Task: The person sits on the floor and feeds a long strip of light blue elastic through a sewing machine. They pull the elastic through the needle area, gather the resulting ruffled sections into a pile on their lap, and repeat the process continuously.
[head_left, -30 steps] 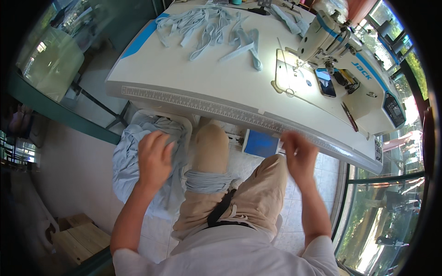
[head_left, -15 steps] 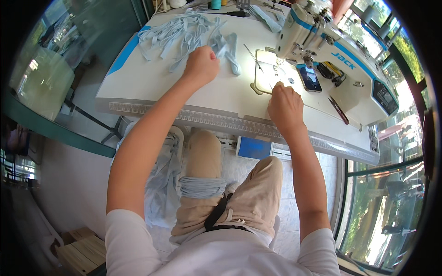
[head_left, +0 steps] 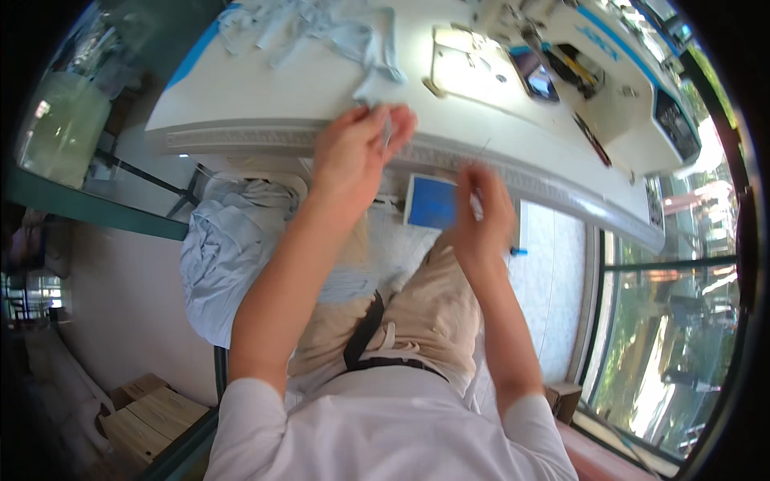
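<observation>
Near the table's front edge my left hand [head_left: 353, 152] is closed, its thumb and fingers pinching a light blue fabric strip [head_left: 377, 85]. That strip runs back toward a loose heap of similar strips [head_left: 309, 30] at the far left of the tabletop. To the right, my right hand [head_left: 485, 212] hovers just off the front edge, smeared by motion, with its fingers curled together. A thin dark line [head_left: 485, 147] sticks up above its fingertips; I cannot make out what it is. The sewing machine's lit needle plate [head_left: 473, 68] lies beyond both hands.
A white sewing machine [head_left: 618, 72] stands at the right, a phone [head_left: 536, 76] and dark-red thread snips [head_left: 592, 140] beside it. A ruler strip [head_left: 257, 138] edges the table [head_left: 200, 104]. Light blue cloth [head_left: 224, 248] is piled at lower left, below the tabletop.
Both hands have come back toward me, to the table's front edge. My left hand has drawn a fabric strip from the heap; my right hand has left the needle plate. The view has tilted down.
</observation>
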Demonstrator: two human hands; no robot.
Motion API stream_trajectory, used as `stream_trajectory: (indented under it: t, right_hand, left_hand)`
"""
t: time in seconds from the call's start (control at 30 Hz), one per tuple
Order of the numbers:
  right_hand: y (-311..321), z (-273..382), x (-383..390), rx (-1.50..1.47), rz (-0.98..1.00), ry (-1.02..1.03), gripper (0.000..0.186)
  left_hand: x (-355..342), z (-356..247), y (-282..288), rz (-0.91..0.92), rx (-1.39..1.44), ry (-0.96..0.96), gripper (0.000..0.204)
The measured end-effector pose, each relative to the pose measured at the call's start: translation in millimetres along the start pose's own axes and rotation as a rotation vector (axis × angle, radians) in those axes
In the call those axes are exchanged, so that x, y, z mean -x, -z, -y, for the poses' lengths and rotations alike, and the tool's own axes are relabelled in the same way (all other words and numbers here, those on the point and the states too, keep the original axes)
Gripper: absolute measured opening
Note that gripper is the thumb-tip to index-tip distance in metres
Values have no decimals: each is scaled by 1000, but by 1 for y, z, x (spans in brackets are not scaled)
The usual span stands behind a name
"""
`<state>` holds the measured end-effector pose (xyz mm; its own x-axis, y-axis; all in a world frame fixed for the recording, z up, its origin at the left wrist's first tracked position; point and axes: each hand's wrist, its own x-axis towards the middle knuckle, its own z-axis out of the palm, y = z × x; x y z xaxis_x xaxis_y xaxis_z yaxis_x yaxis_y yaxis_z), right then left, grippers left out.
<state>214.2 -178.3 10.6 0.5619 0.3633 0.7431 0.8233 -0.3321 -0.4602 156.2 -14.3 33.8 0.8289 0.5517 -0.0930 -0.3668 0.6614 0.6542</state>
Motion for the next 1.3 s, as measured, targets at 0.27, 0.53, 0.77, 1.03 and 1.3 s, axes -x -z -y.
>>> stream_trajectory:
  t: [0.27, 0.53, 0.77, 1.03, 1.3]
  right_hand:
    - [-53, 5, -9, -129, -2, 208, 17]
    - [-5, -44, 151, -217, 287, -697, 12]
    - [-28, -45, 133, -62, 475, -632, 21]
    - [-61, -39, 120, -174, 478, -495, 14]
    - [26, 49, 45, -615, 416, -309, 14]
  left_hand:
    - [-12, -5, 2, -12, -150, -109, 23]
    - [-11, -9, 13, 63, -144, -67, 20]
    - [-12, -12, 15, 57, -203, -84, 15]
    - [-5, -12, 8, 6, -167, 12, 17]
    - [24, -23, -3, 32, 64, 180, 19]
